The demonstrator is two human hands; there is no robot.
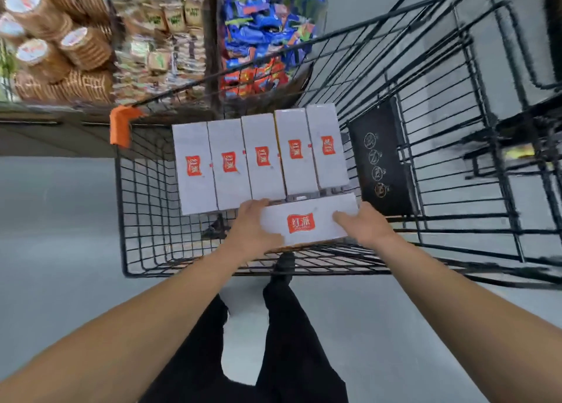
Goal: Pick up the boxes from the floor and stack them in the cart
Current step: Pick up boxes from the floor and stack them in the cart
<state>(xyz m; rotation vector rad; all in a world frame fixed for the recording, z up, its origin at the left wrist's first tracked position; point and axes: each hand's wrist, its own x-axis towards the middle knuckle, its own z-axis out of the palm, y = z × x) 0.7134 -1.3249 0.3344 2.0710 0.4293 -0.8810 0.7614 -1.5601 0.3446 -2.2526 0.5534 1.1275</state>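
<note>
Nearest, black trouser legs (pixel 282 342) at six o'clock on grey floor (pixel 54 220). Above, left hand (pixel 254 227) and right hand (pixel 363 226) clamped on either end of a white box (pixel 307 220) (red label up), held crosswise inside the black wire cart (pixel 143 244). Just beyond, toward twelve, five matching boxes (pixel 261 159) lying side by side. Farther, snack shelves (pixel 152 37) at eleven.

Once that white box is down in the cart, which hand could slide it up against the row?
Probably the right hand: it grips the held box at the end away from the five-box row, so it could push; the left hand sits between.
</note>
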